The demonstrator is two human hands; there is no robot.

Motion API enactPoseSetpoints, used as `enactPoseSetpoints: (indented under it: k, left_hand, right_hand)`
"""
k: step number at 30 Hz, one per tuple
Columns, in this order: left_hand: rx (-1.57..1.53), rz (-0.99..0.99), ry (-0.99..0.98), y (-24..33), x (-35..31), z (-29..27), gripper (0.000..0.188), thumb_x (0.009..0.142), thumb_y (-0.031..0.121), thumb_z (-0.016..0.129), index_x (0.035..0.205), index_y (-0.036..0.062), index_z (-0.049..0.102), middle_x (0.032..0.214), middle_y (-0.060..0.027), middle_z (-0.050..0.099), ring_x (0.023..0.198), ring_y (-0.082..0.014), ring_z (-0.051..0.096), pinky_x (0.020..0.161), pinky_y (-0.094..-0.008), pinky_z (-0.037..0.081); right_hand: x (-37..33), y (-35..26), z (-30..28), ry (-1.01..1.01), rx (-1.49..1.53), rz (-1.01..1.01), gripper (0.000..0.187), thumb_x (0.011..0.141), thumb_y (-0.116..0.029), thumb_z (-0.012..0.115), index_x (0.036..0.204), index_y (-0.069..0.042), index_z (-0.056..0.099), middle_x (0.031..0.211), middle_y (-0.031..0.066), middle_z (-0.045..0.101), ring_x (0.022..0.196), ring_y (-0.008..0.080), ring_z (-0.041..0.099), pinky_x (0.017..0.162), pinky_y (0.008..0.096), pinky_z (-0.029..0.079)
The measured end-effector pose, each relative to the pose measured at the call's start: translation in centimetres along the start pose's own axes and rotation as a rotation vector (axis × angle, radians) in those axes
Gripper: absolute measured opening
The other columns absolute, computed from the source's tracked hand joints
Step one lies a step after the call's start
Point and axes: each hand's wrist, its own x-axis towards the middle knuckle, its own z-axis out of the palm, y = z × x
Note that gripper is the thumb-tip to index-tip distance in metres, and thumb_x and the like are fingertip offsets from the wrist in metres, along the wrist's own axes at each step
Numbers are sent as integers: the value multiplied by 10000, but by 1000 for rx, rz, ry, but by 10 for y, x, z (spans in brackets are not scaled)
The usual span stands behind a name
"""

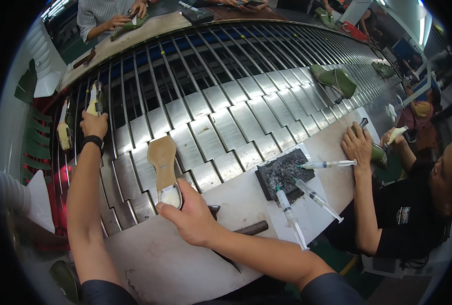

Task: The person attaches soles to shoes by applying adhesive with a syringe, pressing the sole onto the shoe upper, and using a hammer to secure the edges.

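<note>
My right hand (pixel 193 216) grips a tan shoe sole (pixel 162 155) by its heel end, over the near edge of the conveyor. The sole's toe points away from me, and a whitish, horseshoe-edged heel part shows by my thumb. Farther left, my left hand (pixel 94 124) is closed round the near end of a narrow shoe (pixel 93 100) with a yellowish underside, on the conveyor's rods. A similar shoe (pixel 64 127) lies just left of it. Below my right wrist, a hammer (pixel 254 227) is partly hidden on the worktable.
Several syringes (pixel 292 218) rest with their tips at a black foam block (pixel 284 175) on the worktable (pixel 154 259). A green shoe (pixel 334 81) sits on the metal conveyor (pixel 205 137). At right, a co-worker (pixel 399 203) handles another green shoe; more people work across the conveyor.
</note>
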Motion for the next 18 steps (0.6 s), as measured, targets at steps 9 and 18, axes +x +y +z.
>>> enactPoseSetpoints:
  k: [9,18]
  left_hand:
    - [-560,435,-68,-99,-231,-212,828,853,14,715,1583,-23,325,1534,-209,454,1414,-307,458,1194,-406,324]
    - [-16,714,-53,-174,-454,-334,810,849,96,772,1559,-8,396,1572,-249,411,1437,-428,429,1190,-481,338]
  right_hand:
    - [12,15,-3,-40,-2,-68,203,911,-116,663,1041,-34,530,887,50,581,788,104,570,658,285,484]
    - [-31,4,14,148,-671,-546,444,813,-282,796,1054,-15,536,1033,195,611,958,377,638,820,461,508]
